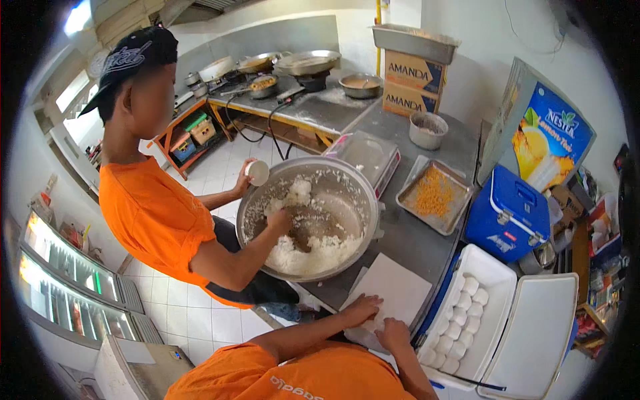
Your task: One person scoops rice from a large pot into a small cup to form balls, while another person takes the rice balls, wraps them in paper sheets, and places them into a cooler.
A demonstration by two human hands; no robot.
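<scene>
My left hand (361, 311) rests on the near part of a stack of white paper sheets (395, 285) at the counter's edge. Close to its right, my right hand (393, 334) touches the same paper, fingers bent; whether either one grips a sheet cannot be told. Beyond the paper stands a large metal pot (370, 200) with white rice (320, 255) in it. A co-worker in an orange shirt reaches one hand into the rice and holds a small white cup (257, 173) in the other. To my right, an open cooler (500, 300) holds several white rounded packets (459, 315).
A metal tray (447, 227) with orange shreds (434, 192) and a metal pot (428, 131) stand on the counter. A blue cooler (510, 215) is at the right. A clear-lidded container (367, 150) adjoins the large pot. Pans (307, 62) sit on burners at the back.
</scene>
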